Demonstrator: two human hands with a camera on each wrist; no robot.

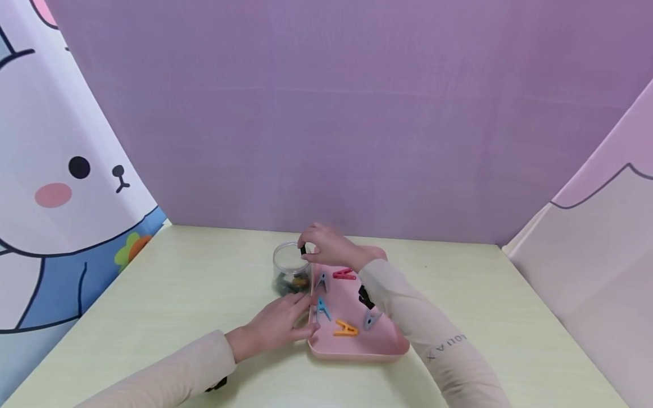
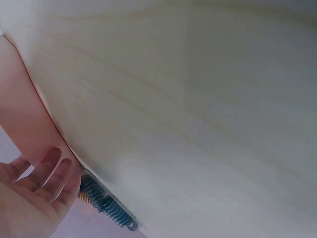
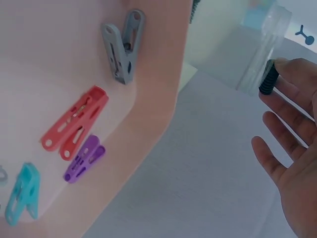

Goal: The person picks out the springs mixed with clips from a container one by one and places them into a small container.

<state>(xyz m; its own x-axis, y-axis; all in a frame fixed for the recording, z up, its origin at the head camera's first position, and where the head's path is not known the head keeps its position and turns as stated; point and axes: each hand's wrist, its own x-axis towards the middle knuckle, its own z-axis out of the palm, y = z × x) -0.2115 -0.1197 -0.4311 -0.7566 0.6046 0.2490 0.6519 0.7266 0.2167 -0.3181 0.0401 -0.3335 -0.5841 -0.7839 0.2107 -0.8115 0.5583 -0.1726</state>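
Observation:
My right hand (image 1: 329,248) pinches a small dark ribbed coil (image 3: 268,78), which looks like a spring, between thumb and fingertips. It is held at the rim of a clear round jar (image 1: 288,265); several dark coils (image 2: 101,198) and an orange one (image 1: 300,281) lie in the jar. My left hand (image 1: 278,322) rests against the left side of a pink tray (image 1: 351,306), fingers loosely extended. Inside the tray lie red (image 3: 74,121), purple (image 3: 85,158), teal (image 3: 22,193) and grey (image 3: 123,45) clothespins, plus an orange clothespin (image 1: 346,328).
Tray and jar stand side by side on a pale table (image 1: 204,272). A black clip-like thing (image 1: 365,297) in the tray is partly behind the right sleeve. A purple cloth (image 1: 331,124) hangs behind the table, with printed cloths (image 1: 66,141) at the sides.

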